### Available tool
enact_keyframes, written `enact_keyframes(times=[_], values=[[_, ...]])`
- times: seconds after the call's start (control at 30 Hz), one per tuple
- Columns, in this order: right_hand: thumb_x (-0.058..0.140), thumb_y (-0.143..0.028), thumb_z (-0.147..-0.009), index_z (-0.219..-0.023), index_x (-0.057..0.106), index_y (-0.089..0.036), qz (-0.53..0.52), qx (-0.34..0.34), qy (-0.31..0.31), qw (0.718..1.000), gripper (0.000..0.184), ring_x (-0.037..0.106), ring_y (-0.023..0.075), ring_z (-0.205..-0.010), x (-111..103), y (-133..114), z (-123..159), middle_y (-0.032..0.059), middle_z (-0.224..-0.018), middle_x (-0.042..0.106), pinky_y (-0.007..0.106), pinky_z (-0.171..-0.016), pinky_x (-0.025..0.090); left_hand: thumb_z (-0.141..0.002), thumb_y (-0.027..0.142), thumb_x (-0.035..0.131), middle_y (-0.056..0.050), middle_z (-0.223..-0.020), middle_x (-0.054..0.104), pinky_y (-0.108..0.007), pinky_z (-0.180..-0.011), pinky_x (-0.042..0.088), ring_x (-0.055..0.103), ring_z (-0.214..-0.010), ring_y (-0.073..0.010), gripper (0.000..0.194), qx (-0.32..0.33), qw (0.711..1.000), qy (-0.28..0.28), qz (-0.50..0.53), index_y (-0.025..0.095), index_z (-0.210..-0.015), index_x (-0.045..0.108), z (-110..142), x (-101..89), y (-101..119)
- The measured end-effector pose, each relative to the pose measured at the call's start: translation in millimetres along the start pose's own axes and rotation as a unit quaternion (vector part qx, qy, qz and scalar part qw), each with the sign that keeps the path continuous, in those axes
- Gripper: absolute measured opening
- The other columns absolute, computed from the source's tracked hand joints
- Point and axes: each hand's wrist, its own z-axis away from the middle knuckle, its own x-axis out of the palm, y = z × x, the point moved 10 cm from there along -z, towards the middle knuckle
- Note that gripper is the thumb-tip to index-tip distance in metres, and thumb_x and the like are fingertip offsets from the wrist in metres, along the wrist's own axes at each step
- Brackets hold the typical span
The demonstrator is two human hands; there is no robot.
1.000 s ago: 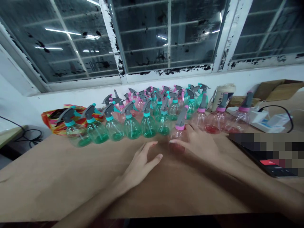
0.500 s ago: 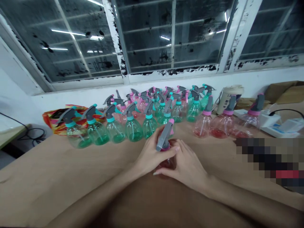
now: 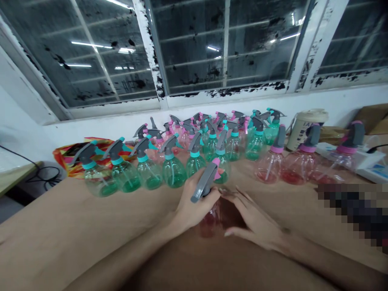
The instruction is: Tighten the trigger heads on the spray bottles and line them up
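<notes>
A pink spray bottle (image 3: 210, 224) with a grey trigger head stands near the middle of the table, its head tilted toward the upper right in view. My left hand (image 3: 194, 206) is wrapped around its neck, just below the grey head, and hides the collar. On the bottle's right side, my right hand (image 3: 253, 220) is open, thumb and fingers apart, holding nothing. Its fingertips are close to the bottle; whether they touch it I cannot tell. Beyond my hands is a front row of green spray bottles (image 3: 174, 173) with turquoise collars.
Pink spray bottles (image 3: 269, 167) stand at right, and several more (image 3: 182, 129) crowd behind the green row. A lidded cup (image 3: 304, 127), a white power strip (image 3: 374, 171) and a cardboard box (image 3: 374, 117) are at back right. A colourful bag (image 3: 69, 159) lies at left by the wall.
The pink bottle came from the right to the middle of the table, first in my right hand. My left hand closed around its neck. My right hand then opened and moved off to the right.
</notes>
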Motion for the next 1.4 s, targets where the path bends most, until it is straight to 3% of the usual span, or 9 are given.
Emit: enact_keyframes(times=[0.13,0.3,0.67,1.0,1.17,1.23,1.4], values=[[0.056,-0.052,-0.084,-0.126,0.052,-0.023,0.015,0.063,-0.014,0.998,0.051,0.045,0.0292,-0.129,-9.7,41.5,11.7,0.0114,-0.136,0.053,0.054,-0.104,0.039,-0.074,0.018,0.049,0.0,-0.074,0.058,-0.035,-0.07,0.05,0.057,-0.07,-0.0188,0.021,0.029,0.999,0.013,-0.006,0.024,-0.093,0.056,-9.3,-1.3,-1.6],[0.054,-0.048,-0.087,-0.128,0.053,-0.026,0.023,0.087,0.0,0.996,0.046,0.048,0.026,-0.127,-15.3,63.0,14.5,0.0084,-0.135,0.054,0.05,-0.103,0.042,-0.069,0.021,0.049,0.001,-0.07,0.055,-0.031,-0.059,0.046,0.051,-0.059,-0.0166,0.021,0.04,0.999,0.019,-0.025,0.024,-0.087,0.058,-21.1,-3.1,0.2],[0.051,-0.048,-0.089,-0.131,0.05,-0.018,0.081,0.065,-0.013,0.995,0.051,0.048,0.0249,-0.127,-8.3,65.6,16.0,0.0102,-0.134,0.056,0.049,-0.108,0.038,-0.066,0.021,0.047,0.006,-0.061,0.043,-0.023,-0.046,0.038,0.041,-0.051,-0.0115,0.008,0.028,0.999,-0.02,0.016,0.024,-0.072,0.051,-26.1,1.9,1.9],[0.051,-0.047,-0.09,-0.131,0.047,-0.02,0.109,0.039,-0.009,0.993,0.05,0.049,0.0247,-0.126,-10.2,61.4,16.0,0.009,-0.133,0.057,0.055,-0.11,0.031,-0.07,0.021,0.05,0.004,-0.067,0.052,-0.024,-0.051,0.043,0.047,-0.056,-0.013,0.016,0.042,0.997,-0.043,0.044,0.025,-0.083,0.057,-24.6,1.3,5.2],[0.049,-0.047,-0.091,-0.131,0.046,-0.019,0.112,0.034,-0.004,0.993,0.049,0.05,0.0246,-0.125,-10.5,60.6,15.3,0.01,-0.133,0.057,0.056,-0.11,0.03,-0.077,0.021,0.05,0.001,-0.076,0.059,-0.025,-0.062,0.048,0.057,-0.066,-0.0136,0.006,0.043,0.995,-0.057,0.069,0.023,-0.081,0.055,-22.8,3.4,4.4],[0.05,-0.047,-0.09,-0.131,0.046,-0.019,0.109,0.038,0.001,0.993,0.05,0.051,0.0246,-0.124,-11.3,61.4,15.4,0.0101,-0.132,0.058,0.055,-0.11,0.03,-0.078,0.02,0.051,0.001,-0.078,0.059,-0.025,-0.065,0.049,0.058,-0.068,-0.0137,0.005,0.051,0.995,-0.052,0.067,0.023,-0.08,0.054,-22.3,2.5,6.2],[0.052,-0.046,-0.089,-0.132,0.047,-0.022,0.089,0.051,0.01,0.995,0.05,0.052,0.0249,-0.123,-14.9,61.7,15.5,0.0091,-0.13,0.06,0.055,-0.11,0.03,-0.074,0.022,0.051,0.006,-0.06,0.048,-0.025,-0.056,0.045,0.047,-0.053,-0.0125,0.011,0.038,0.999,-0.016,0.026,0.023,-0.084,0.056,-22.3,-2.0,3.0]])
